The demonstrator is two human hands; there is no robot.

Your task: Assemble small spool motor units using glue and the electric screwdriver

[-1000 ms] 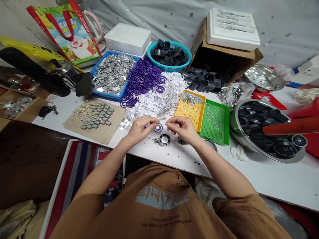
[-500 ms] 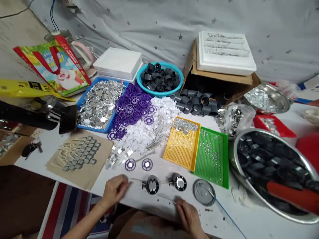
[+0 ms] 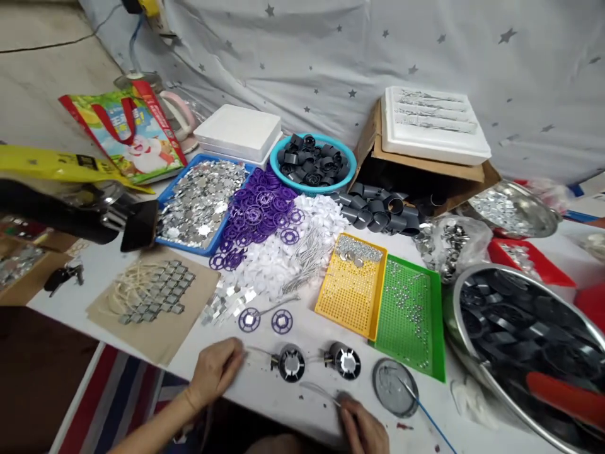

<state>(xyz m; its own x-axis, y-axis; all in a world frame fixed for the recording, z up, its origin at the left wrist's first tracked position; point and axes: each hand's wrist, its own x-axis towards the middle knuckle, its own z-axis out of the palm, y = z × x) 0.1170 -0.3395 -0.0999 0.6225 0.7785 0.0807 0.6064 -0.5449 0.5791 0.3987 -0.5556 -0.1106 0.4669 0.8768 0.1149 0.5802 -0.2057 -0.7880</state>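
Note:
My left hand (image 3: 217,371) rests at the table's front edge with its fingers closed. Its fingertips are close to a thin pale wire (image 3: 258,350) running from a black ring-shaped part (image 3: 291,363) with a silver star-shaped face; whether they grip it is hidden. Farther right stands a second such black part (image 3: 346,360). My right hand (image 3: 363,425) is closed around the end of thin grey wires (image 3: 319,392), which point left below the black parts. Beside that hand lies a round dish of grey paste (image 3: 396,387) with a blue stick (image 3: 432,419) in it.
Purple rings (image 3: 265,205), white pieces (image 3: 265,258) and a blue tray (image 3: 182,247) of silver discs lie beyond the hands. Yellow (image 3: 350,296) and green (image 3: 411,315) trays sit centre right. A large metal basin (image 3: 472,359) stands right, a dark arm-like object (image 3: 57,211) left.
The camera view has tilted, so the scene sits slightly lower and to the right. Both hands keep nearly the same pose and place by the black parts.

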